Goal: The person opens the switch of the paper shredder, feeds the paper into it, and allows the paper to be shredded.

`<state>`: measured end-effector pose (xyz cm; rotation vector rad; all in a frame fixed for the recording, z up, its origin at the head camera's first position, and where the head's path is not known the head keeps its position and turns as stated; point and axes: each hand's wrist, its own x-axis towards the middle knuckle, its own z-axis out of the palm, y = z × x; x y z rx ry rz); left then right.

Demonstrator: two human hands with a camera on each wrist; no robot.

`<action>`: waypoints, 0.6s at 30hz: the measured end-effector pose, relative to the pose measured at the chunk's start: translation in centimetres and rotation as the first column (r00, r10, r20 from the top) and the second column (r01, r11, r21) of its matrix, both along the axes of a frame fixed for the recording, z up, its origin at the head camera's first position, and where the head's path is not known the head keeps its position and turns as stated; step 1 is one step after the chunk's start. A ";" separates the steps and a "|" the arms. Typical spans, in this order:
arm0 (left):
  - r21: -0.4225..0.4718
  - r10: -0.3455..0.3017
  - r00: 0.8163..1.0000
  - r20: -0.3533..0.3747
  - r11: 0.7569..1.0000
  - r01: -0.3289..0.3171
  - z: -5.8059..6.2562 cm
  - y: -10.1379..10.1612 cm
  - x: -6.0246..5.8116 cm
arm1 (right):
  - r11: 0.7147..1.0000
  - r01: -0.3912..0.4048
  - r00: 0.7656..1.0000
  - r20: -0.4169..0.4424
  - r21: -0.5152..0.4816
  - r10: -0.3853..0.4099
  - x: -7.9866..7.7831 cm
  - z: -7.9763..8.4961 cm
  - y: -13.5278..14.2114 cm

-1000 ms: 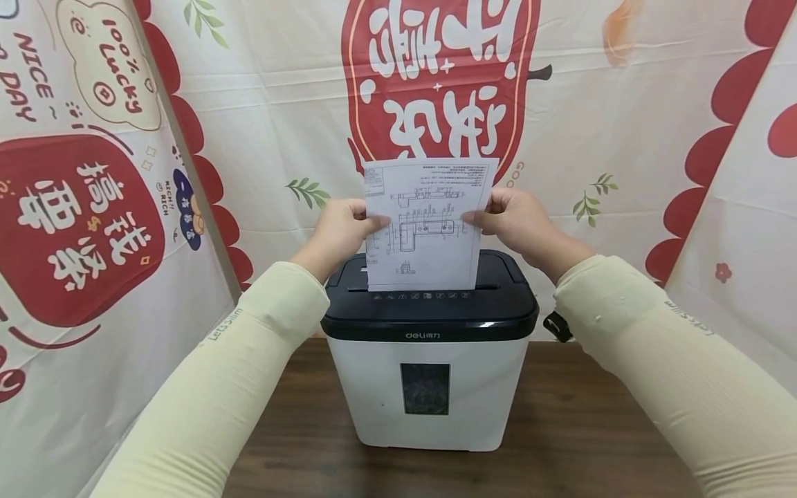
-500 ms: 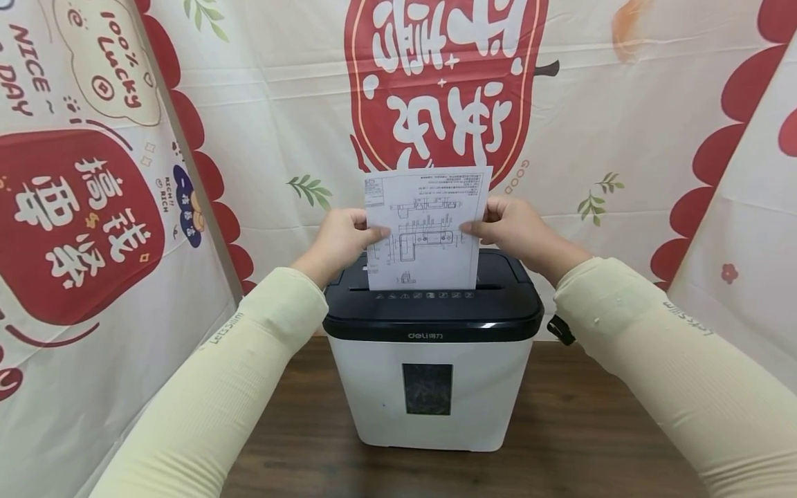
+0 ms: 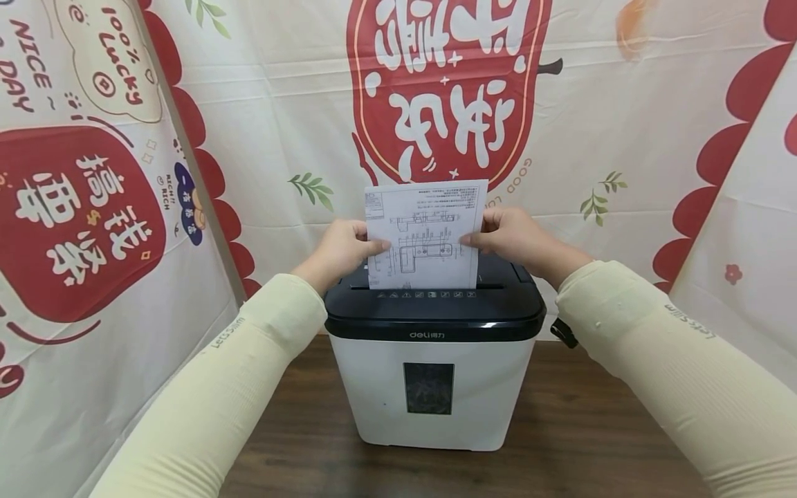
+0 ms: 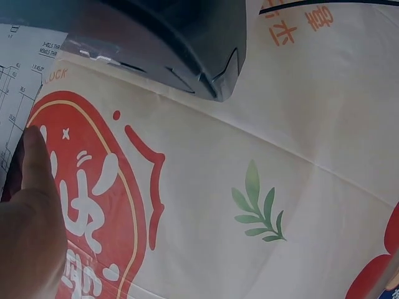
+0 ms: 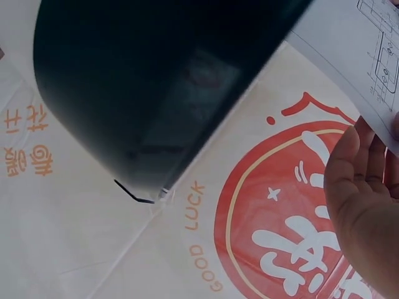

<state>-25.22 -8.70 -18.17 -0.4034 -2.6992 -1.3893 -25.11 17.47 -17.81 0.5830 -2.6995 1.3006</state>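
A white sheet of paper printed with a technical line drawing stands upright in the top slot of a paper shredder. The shredder has a black lid and a white bin with a dark front window. My left hand pinches the paper's left edge, thumb in front and fingers behind. On the opposite edge my right hand pinches it the same way. The sheet's lower end is hidden inside the slot. In the left wrist view the thumb of the left hand lies along the paper.
The shredder stands on a dark wooden table. Behind it hangs a cream cloth with red lettering and green leaves. A printed cloth covers the left side. A black object shows by the right forearm.
The paper has sunk lower into the shredder slot, so less of the drawing shows. Both hands have come down with it, still pinching its edges.
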 end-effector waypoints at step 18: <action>-0.041 -0.025 1.000 0.002 0.999 0.025 -1.4 -0.4 0.1 | 0.996 -0.022 1.000 0.023 0.083 0.020 0.1 -0.6 -0.2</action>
